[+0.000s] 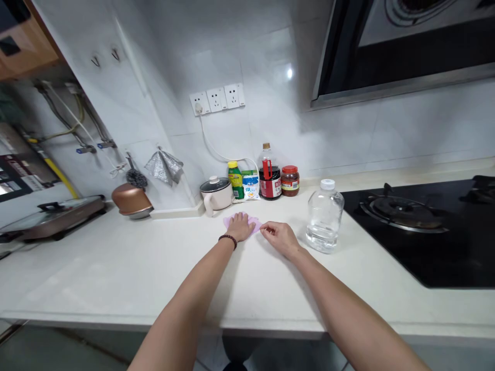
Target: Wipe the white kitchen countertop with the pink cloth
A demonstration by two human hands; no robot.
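Note:
A thin light-purple cloth (254,222) lies on the white counter (154,273), near the middle and toward the wall. Pressed flat on it, with fingers stretched out, is my left hand (240,226), which wears a dark beaded bracelet (228,238). My right hand (281,238) is closed in a pinch at the cloth's right edge, thumb and forefinger together. Part of the cloth is hidden under my left hand. To the right of my right hand stands a clear bottle (325,219) with a white cap, partly filled with clear liquid.
Along the wall stand a small lidded pot (216,195), a green yellow-capped bottle (235,180), a white-blue packet (251,185), a dark jar (269,185) and a red-lidded jar (290,181). A black gas stove (444,242) lies right; a copper-coloured pot (131,200) and an electric pan (54,219) sit left.

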